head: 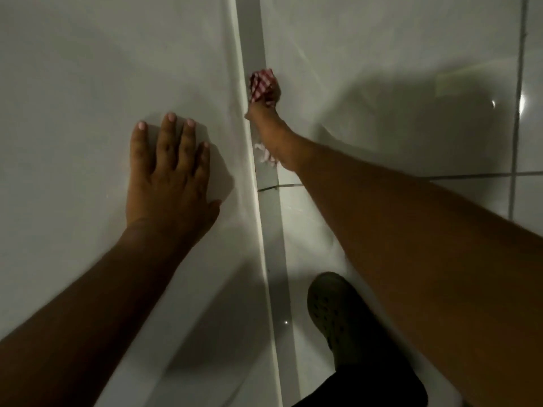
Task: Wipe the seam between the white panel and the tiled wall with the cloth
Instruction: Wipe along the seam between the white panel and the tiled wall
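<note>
Nearest the camera, at the lower middle of the frame, a dark clog-style shoe [332, 312] stands on the pale floor just right of the seam [271, 230], which runs as a grey strip from the bottom centre up to the top centre. It leaves little room to step closer, so reach will have to come from the arm.

Left of centre, the left hand [170, 171] lies open and flat on the white panel [88, 69], fingers spread, gripping nothing. As a brace it serves well, provided it stays clear of the strip.

Farther up, just right of centre, the right hand [264, 113] is closed on the red-and-white checked cloth [261, 85], bunched against the seam, a loose end hanging below the wrist. Pressing the wad firmly into the groove and drawing it along in one line should clean best; the dangling end may drag.

To the right, the tiled wall [411, 69] shows grey grout lines and glare.
</note>
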A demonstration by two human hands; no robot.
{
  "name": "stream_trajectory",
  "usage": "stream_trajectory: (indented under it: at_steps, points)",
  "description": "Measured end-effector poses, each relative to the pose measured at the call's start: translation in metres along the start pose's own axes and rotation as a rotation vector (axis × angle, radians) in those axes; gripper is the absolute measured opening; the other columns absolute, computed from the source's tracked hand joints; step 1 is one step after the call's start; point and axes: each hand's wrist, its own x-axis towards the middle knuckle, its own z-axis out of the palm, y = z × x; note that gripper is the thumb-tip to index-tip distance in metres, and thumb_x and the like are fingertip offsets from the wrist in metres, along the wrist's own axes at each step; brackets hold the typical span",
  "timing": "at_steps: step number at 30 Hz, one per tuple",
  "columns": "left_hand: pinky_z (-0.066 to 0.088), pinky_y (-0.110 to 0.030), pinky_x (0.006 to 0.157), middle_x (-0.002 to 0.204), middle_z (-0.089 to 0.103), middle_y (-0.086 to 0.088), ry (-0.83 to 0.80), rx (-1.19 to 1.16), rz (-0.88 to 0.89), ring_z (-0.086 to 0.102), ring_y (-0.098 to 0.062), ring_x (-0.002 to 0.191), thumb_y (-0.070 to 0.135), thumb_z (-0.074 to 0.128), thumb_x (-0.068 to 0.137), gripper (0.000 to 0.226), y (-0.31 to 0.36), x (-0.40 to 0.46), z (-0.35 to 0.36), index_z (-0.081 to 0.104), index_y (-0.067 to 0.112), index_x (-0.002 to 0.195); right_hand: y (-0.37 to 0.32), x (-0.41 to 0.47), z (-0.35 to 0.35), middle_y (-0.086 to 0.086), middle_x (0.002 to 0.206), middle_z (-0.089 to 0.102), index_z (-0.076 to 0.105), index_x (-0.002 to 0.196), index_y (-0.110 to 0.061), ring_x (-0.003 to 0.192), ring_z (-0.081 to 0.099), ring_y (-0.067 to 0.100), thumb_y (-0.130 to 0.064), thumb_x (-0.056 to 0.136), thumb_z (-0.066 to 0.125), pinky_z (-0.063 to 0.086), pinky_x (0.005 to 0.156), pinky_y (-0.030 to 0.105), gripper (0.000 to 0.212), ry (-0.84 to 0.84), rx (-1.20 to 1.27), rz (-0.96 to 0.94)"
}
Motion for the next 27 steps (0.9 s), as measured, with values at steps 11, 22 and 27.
stream_trajectory:
  at_steps: [11, 22, 27]
  points:
    - [-0.012, -0.062, 0.117, 0.167, -0.005, -0.017, -0.006, 0.003, 0.005, -0.009, -0.042, 0.154, 0.070, 0.018, 0.088, 0.091, -0.009, 0.000, -0.007, 0.002, 0.016, 0.159, 0.039, -0.031, 0.035, 0.001, 0.166, 0.018, 0.016, 0.151, -0.034, 0.148, 0.026, 0.032, -0.065, 0.067, 0.040, 0.019, 0.120, 0.051, 0.093, 0.044, -0.187, 0.101]
    - [-0.013, -0.059, 0.117, 0.168, -0.003, -0.017, 0.048, 0.010, -0.043, -0.006, -0.041, 0.154, 0.069, 0.018, 0.088, 0.088, -0.005, 0.004, -0.005, 0.007, 0.019, 0.159, 0.063, -0.099, 0.034, 0.004, 0.160, 0.031, 0.030, 0.150, -0.024, 0.147, 0.027, 0.027, -0.037, 0.092, 0.052, 0.021, 0.122, 0.046, 0.064, 0.017, -0.137, 0.215]
    - [-0.008, -0.061, 0.119, 0.168, -0.003, -0.016, 0.025, 0.045, -0.056, -0.006, -0.041, 0.154, 0.072, 0.013, 0.085, 0.090, 0.002, -0.012, 0.001, 0.007, 0.020, 0.159, 0.033, -0.069, 0.027, 0.009, 0.162, 0.026, 0.014, 0.154, -0.025, 0.143, 0.037, 0.032, -0.051, 0.086, 0.043, 0.037, 0.115, 0.051, 0.079, -0.044, -0.152, 0.141]
